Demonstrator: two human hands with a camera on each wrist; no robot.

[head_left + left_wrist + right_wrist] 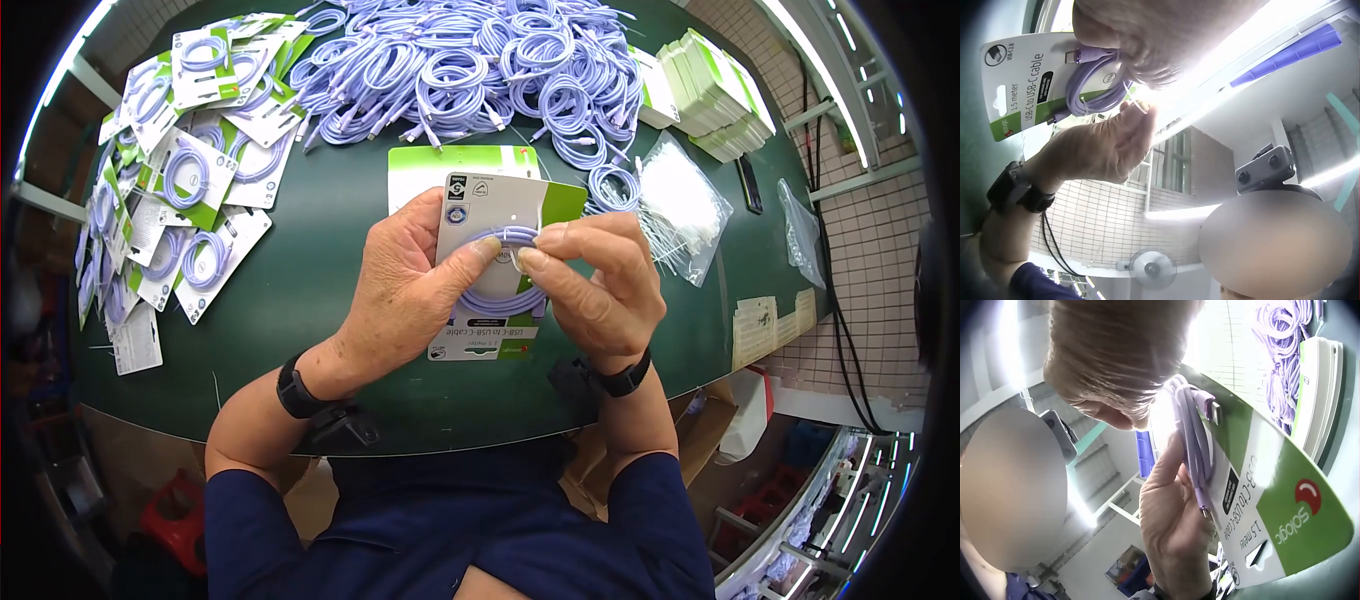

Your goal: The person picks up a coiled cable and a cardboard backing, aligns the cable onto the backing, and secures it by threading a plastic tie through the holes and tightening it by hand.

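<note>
A white and green cable card with a coiled lilac USB-C cable on its face is held up over the table in the head view. My left hand grips the card from the left, its thumb pressing on the coil. On the right, my right hand pinches a thin white tie that passes around the coil, between thumb and forefinger. In the right wrist view, the cable's metal plug juts out over the green part of the card. Beneath the held card lies another green and white card.
Loose coiled lilac cables heap along the back of the green table. Carded cables pile up at left. Stacked cards stand at back right, near a clear bag of white ties and a slim black object.
</note>
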